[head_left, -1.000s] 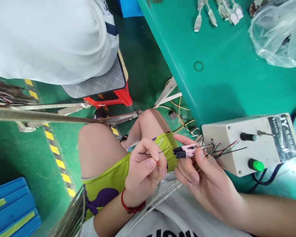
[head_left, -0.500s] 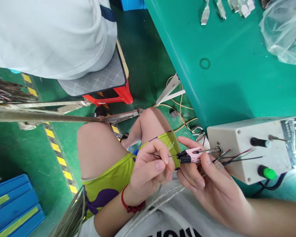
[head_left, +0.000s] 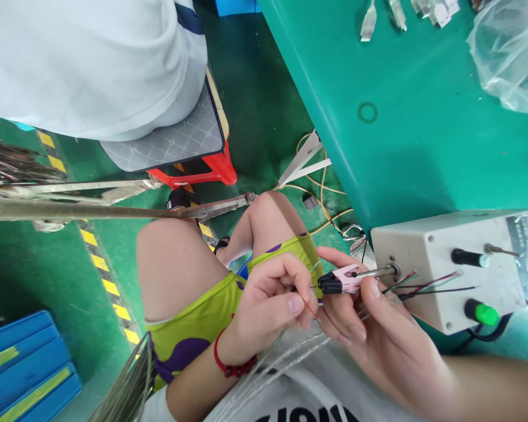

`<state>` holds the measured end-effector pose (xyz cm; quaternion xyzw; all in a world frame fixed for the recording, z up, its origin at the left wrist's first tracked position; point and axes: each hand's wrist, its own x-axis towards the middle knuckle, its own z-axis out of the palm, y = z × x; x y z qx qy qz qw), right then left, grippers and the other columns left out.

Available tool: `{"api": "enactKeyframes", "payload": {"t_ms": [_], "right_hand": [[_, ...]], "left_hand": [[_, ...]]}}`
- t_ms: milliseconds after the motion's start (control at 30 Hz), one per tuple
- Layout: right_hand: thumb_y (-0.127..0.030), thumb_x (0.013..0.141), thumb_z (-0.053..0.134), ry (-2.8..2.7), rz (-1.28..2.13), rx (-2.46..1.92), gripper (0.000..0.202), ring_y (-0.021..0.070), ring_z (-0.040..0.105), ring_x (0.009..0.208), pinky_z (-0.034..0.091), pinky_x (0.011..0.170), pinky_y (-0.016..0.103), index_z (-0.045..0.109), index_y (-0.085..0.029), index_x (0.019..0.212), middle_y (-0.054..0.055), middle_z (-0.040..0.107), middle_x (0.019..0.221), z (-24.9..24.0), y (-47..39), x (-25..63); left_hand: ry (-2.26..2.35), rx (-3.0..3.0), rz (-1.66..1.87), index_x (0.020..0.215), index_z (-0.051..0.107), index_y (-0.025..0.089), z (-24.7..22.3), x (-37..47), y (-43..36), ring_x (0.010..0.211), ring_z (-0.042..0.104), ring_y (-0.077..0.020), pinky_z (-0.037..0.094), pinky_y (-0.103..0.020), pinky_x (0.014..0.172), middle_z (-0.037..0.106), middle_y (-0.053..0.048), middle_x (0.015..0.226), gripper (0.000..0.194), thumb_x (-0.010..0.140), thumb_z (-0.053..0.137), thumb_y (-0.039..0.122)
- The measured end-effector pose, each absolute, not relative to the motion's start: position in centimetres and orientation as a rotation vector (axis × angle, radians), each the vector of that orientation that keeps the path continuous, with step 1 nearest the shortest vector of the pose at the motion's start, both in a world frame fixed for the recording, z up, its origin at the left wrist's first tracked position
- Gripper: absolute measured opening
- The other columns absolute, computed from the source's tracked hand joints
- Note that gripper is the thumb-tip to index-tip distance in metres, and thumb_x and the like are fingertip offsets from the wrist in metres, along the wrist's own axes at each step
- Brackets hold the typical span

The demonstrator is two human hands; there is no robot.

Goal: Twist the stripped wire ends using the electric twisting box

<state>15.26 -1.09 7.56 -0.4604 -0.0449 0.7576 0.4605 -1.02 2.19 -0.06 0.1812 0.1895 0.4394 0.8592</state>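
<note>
My left hand (head_left: 275, 299), with a red bead bracelet at the wrist, pinches thin wires; a red wire end (head_left: 311, 310) sticks out past the fingertips. A pink and black clip (head_left: 339, 280) sits between my hands on a metal rod (head_left: 381, 271) from a white box (head_left: 449, 264). My right hand (head_left: 374, 316) is beside the clip, with thumb and fingers closed on a cable whose red, green and black wires (head_left: 435, 284) fan out to the right. Where the left-hand wires meet the clip is too small to tell.
A green table (head_left: 405, 158) bears USB plugs (head_left: 368, 23) and a clear plastic bag (head_left: 506, 53). At upper left a person in white (head_left: 92, 64) sits on a red stool (head_left: 220, 167). A bundle of cables (head_left: 127, 381) lies at my lap, near a blue crate (head_left: 26, 363).
My left hand has shifted slightly right, and the red wire end has moved right and down. The box and clip appear slightly farther right in view.
</note>
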Motion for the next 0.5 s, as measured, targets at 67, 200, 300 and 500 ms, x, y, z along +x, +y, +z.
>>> {"api": "enactKeyframes", "payload": {"t_ms": [67, 200, 300, 500], "right_hand": [[-0.058, 0.114, 0.078, -0.115, 1.87, -1.139, 0.034, 0.0168, 0.033, 0.065, 0.034, 0.068, 0.035, 0.09, -0.037, 0.138, -0.004, 0.045, 0.067, 7.55, -1.06, 15.27], [-0.058, 0.116, 0.076, -0.116, 1.87, -1.137, 0.034, 0.0167, 0.033, 0.064, 0.034, 0.068, 0.035, 0.089, -0.037, 0.139, -0.004, 0.045, 0.068, 7.46, -1.06, 15.33], [-0.059, 0.115, 0.078, -0.115, 1.863, -1.14, 0.035, 0.0172, 0.032, 0.063, 0.034, 0.067, 0.036, 0.088, -0.036, 0.14, -0.005, 0.044, 0.067, 7.47, -1.1, 15.37], [-0.06, 0.112, 0.082, -0.084, 1.867, -1.14, 0.037, 0.016, 0.031, 0.064, 0.034, 0.067, 0.033, 0.09, -0.034, 0.137, -0.004, 0.047, 0.068, 7.49, -0.95, 15.21]], "left_hand": [[0.406, 0.396, 0.91, 0.093, 0.059, 0.022, -0.04, -1.07, 2.3, 0.052, 0.047, -0.0091, 0.034, -0.021, 0.052, 0.063, 0.003, 0.07, 0.038, 0.105, 0.087, 0.045], [0.417, 0.416, 0.914, 0.093, 0.058, 0.022, -0.09, -1.05, 2.17, 0.051, 0.046, -0.0095, 0.032, -0.022, 0.051, 0.061, 0.003, 0.068, 0.04, 0.105, 0.086, 0.047], [0.407, 0.418, 0.939, 0.094, 0.059, 0.022, -0.29, -1.05, 1.95, 0.053, 0.047, -0.0103, 0.035, -0.022, 0.053, 0.063, 0.002, 0.069, 0.037, 0.107, 0.084, 0.046], [0.473, 0.463, 1.104, 0.093, 0.058, 0.023, -0.63, -1.5, 1.77, 0.052, 0.042, -0.0106, 0.037, -0.024, 0.054, 0.053, 0.006, 0.067, 0.037, 0.108, 0.082, 0.047]]}}
